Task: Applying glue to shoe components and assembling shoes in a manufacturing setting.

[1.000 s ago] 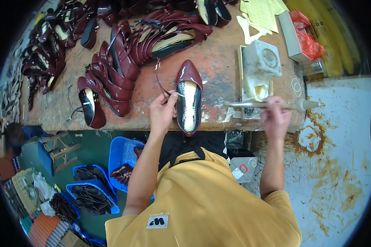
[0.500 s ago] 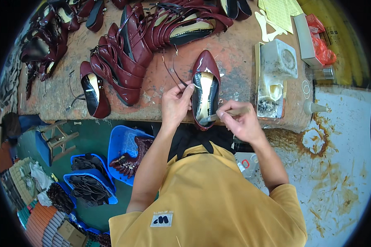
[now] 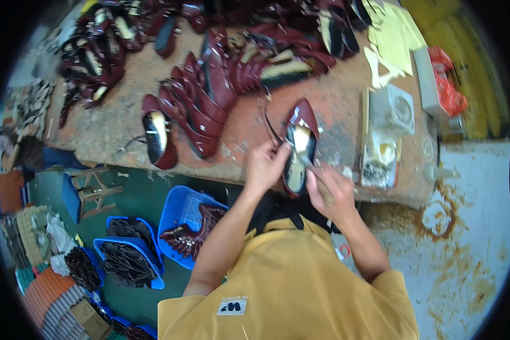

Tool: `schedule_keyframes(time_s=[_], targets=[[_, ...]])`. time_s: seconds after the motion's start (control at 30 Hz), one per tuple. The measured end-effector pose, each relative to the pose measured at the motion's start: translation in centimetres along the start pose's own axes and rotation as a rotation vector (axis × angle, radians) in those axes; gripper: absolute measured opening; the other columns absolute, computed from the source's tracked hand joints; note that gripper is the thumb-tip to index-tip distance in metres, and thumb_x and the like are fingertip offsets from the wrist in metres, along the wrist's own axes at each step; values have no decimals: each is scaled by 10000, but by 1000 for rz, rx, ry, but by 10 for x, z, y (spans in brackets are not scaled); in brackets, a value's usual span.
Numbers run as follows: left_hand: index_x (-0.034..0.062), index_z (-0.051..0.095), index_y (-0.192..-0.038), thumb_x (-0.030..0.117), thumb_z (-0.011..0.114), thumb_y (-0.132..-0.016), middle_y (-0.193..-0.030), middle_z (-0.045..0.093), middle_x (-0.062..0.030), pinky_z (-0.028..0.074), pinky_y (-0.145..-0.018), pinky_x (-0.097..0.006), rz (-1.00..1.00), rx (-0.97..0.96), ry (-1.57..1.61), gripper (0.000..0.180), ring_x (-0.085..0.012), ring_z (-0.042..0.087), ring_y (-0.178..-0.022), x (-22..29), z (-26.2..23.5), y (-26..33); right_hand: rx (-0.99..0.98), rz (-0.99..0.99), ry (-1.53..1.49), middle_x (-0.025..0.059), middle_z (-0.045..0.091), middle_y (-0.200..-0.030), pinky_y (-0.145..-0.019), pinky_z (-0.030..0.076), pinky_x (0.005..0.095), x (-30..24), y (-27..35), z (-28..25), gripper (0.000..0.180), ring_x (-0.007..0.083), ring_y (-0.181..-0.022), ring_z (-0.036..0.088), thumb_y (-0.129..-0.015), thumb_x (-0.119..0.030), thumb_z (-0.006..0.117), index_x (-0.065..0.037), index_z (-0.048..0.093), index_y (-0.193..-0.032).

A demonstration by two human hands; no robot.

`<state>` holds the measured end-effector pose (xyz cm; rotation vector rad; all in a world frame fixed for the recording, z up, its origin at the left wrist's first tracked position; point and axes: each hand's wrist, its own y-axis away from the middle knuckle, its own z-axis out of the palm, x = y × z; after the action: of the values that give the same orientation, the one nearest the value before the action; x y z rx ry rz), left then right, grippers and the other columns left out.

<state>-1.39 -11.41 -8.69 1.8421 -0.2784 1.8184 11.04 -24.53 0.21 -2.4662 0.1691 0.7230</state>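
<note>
At the near edge of the worn brown worktop [image 3: 345, 107], the left hand [image 3: 264, 168] pinches the dark red pointed leather shoe [image 3: 298, 148] steady, which should stay firm while the right hand [image 3: 332, 194], fingers curled around a thin brush-like tool, works evenly along its pale insole.

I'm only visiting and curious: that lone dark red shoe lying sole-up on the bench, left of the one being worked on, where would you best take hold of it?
Grip the lone dark red shoe across its narrow waist, fingers on both side edges, coming from above. It lies sole-up and lengthwise toward the bench edge, sides apparently free, with the piled shoes close on its right.
</note>
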Motion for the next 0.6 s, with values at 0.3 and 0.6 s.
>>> schedule_keyframes(time_s=[0.3,0.6], targets=[[-33,677,-845,220,659,-949,-768,629,-277,488,-597,-427,219,72,-396,274,-390,674,-692,34,-9,29,595,569,-458,142,705,-873,-581,500,249,32,36,-71,221,110,-629,612,-1038,-125,552,61,667,-1072],[14,709,-860,307,603,-966,-699,587,-59,462,-649,-382,550,559,-853,329,-177,532,-698,155,-184,-54,663,639,-497,108,671,-798,-532,486,236,59,54,-89,249,103,-583,584,-1048,-187,566,41,666,-1046]])
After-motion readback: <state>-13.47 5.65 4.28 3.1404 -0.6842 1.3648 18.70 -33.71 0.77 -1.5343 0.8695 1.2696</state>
